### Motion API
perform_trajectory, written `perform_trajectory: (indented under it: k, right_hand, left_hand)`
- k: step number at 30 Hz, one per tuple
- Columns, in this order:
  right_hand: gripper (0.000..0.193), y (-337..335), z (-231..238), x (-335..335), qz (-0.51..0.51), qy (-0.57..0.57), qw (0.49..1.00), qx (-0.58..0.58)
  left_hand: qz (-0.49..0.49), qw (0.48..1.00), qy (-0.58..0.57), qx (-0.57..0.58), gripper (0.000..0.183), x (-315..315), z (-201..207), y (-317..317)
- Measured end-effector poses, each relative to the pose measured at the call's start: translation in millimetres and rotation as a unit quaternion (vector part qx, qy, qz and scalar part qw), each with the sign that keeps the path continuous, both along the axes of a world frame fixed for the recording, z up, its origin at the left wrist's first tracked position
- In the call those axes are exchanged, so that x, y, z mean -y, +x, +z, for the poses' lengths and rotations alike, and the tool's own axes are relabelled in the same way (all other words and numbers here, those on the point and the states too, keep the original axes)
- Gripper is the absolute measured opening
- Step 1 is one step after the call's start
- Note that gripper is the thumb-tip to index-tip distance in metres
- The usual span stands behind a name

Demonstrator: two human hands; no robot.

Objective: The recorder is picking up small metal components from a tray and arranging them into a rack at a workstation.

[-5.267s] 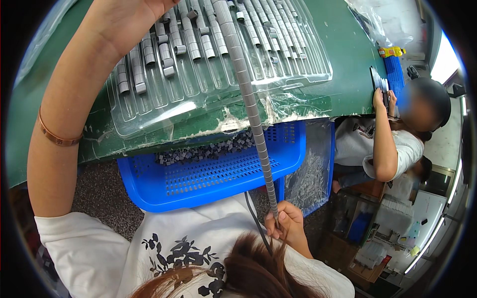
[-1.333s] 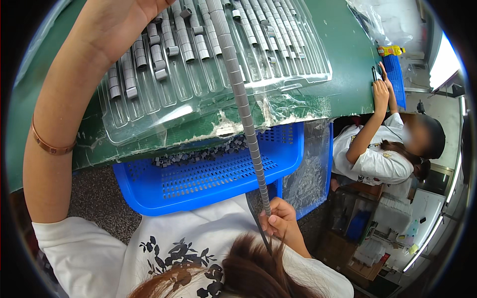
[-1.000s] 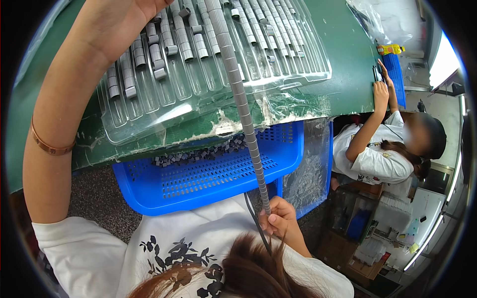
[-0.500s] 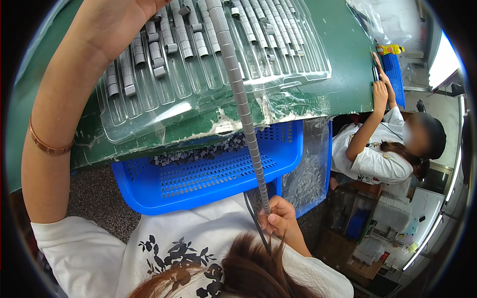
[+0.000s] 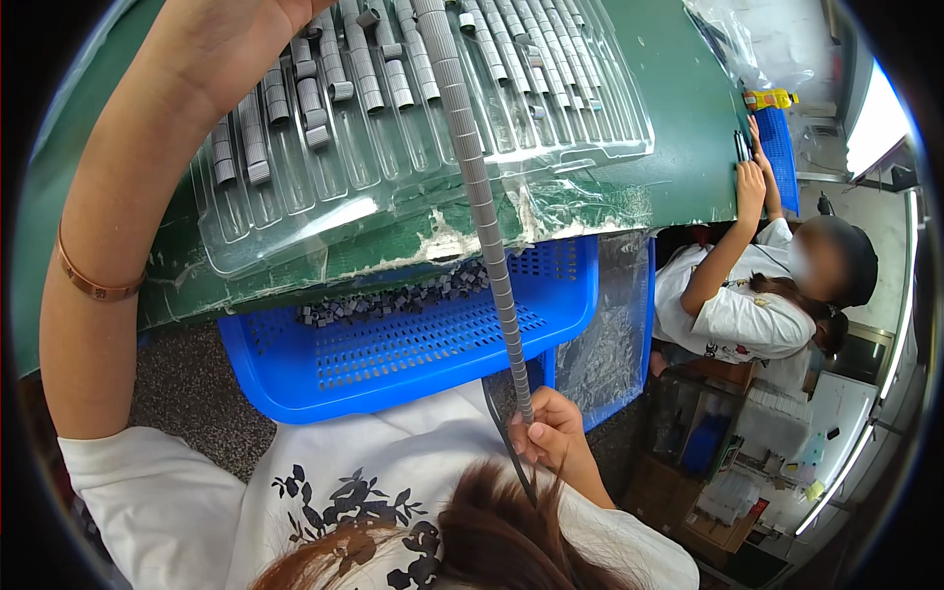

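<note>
At the upper left of the frame, the left hand (image 5: pixel 246 41) is cut off by the top edge, so whether its fingers are spread or pinching anything cannot be told. Just right of it, columns of grey ribbed pieces (image 5: pixel 369 87) are held in the channels of a clear tray (image 5: pixel 285 236); a few are seated askew and could be knocked loose by a careless brush. Below, left of centre, small grey pieces (image 5: pixel 393 303) are heaped in a blue basket (image 5: pixel 393 393) — the tray is set near the chipped table edge above it, and by a hard nudge its contents might be tipped in. From the top edge down through the centre, a long segmented grey rod (image 5: pixel 479 197) is slanted in front of tray and basket. Its lower end is pinched between thumb and fingers of the right hand (image 5: pixel 551 433), at the lower centre. Were that pinch loosened, segments could be shed — if they are loose on one another, which is not shown; by too sharp a bow, joints might be opened. At the far right, a co-worker (image 5: pixel 737 295) is seen, well apart.
</note>
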State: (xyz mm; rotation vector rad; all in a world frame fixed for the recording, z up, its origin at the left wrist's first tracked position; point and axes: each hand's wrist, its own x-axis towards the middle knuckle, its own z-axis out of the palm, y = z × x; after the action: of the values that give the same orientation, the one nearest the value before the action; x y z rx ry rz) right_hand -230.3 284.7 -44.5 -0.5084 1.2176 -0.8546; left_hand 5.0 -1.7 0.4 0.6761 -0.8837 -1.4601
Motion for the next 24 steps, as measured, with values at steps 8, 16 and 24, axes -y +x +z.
perform_trajectory:
  k: [8, 16, 24]
  right_hand:
    - [0.016, -1, -1, 1, 0.009, -0.006, 1.000, -0.005]
    - [0.015, -1, 0, 3, 0.006, -0.006, 1.000, -0.007]
    - [0.015, -3, -3, 2, -0.006, -0.011, 1.000, -0.003]
  left_hand:
    - [0.025, 0.998, 0.046, 0.021, 0.013, 12, -9, 1]
    - [0.022, 1.000, 0.002, 0.018, 0.013, 6, -7, -1]
    - [0.017, 0.999, 0.041, 0.027, 0.015, 13, -8, 1]
